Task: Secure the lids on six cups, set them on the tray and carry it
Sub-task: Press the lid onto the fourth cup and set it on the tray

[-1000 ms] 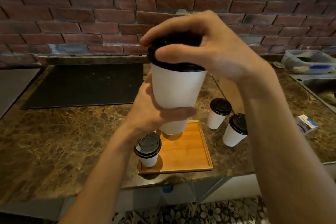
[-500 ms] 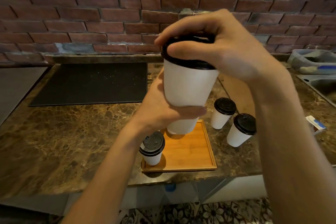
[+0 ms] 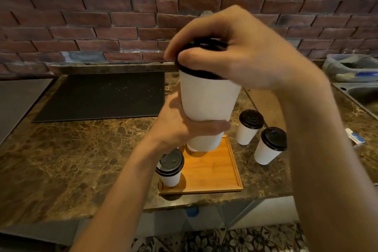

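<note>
A white paper cup (image 3: 208,100) is held up in front of me above the counter. My left hand (image 3: 180,127) grips its lower part. My right hand (image 3: 241,55) curls over its black lid (image 3: 201,71), thumb and fingers on the rim. Below stands a wooden tray (image 3: 212,172) with one lidded cup (image 3: 170,168) at its near left corner; another cup's base (image 3: 191,147) peeks out behind the held cup. Two lidded cups (image 3: 248,127) (image 3: 270,146) stand on the counter right of the tray.
A black mat (image 3: 102,96) lies on the marble counter (image 3: 71,159) at the back left. A sink (image 3: 364,96) and a plastic container (image 3: 351,67) are at the right, with a small carton (image 3: 354,138) near the edge. A brick wall runs behind.
The held cup and both hands have kept their grip; the view has shifted slightly, and my right hand's fingers have shifted a little on the lid.
</note>
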Demonstrator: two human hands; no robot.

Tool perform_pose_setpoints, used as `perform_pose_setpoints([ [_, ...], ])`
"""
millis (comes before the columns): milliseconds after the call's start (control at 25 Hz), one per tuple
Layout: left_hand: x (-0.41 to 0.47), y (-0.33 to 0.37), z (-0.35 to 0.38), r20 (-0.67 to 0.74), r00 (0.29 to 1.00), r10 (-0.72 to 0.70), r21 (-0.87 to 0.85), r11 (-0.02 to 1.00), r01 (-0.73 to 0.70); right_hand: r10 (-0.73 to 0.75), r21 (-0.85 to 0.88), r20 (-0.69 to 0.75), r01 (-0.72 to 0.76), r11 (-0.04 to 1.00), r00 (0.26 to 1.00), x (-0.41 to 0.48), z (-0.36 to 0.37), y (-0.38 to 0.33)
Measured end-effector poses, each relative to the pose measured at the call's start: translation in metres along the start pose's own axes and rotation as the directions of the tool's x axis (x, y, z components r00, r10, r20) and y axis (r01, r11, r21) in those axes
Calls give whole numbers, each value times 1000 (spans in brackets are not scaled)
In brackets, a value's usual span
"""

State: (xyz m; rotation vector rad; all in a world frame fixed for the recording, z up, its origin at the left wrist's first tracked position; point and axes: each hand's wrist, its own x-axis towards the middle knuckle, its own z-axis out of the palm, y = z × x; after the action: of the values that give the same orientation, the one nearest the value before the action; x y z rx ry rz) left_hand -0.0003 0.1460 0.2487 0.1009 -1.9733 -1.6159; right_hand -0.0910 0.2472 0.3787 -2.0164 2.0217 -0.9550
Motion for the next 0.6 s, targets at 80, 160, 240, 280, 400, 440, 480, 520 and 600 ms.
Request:
perform_pose_setpoints([
  [80,0,0,4,-43,999,24,36,999,-22,146,-245,-208,-196,949,967,5,25,-5],
  [160,-1,2,6,-72,997,30,53,998,-26,185,-382,-385,-338,860,904,6,38,-12],
  [240,-2,5,3,-69,997,28,15,1000,-28,140,-301,-327,-243,922,935,3,31,-17],
  [280,-2,6,2,-59,998,29,4,1000,-29,131,-223,-272,-195,955,953,3,24,-17],
  [400,-2,9,3,-42,999,33,-3,999,-33,152,-177,-216,-192,965,964,4,17,-13],
  [440,-1,8,3,-42,999,28,-11,1000,-29,168,-186,-208,-208,960,964,5,18,-12],
  [480,-1,6,4,-43,999,21,-18,1000,-22,175,-191,-199,-214,958,964,5,20,-12],
  [520,-2,4,4,-42,999,13,-26,1000,-14,173,-196,-192,-211,958,966,5,21,-12],
  [600,-2,3,4,-46,999,-7,-39,999,5,156,-195,-195,-194,961,968,2,19,-8],
])
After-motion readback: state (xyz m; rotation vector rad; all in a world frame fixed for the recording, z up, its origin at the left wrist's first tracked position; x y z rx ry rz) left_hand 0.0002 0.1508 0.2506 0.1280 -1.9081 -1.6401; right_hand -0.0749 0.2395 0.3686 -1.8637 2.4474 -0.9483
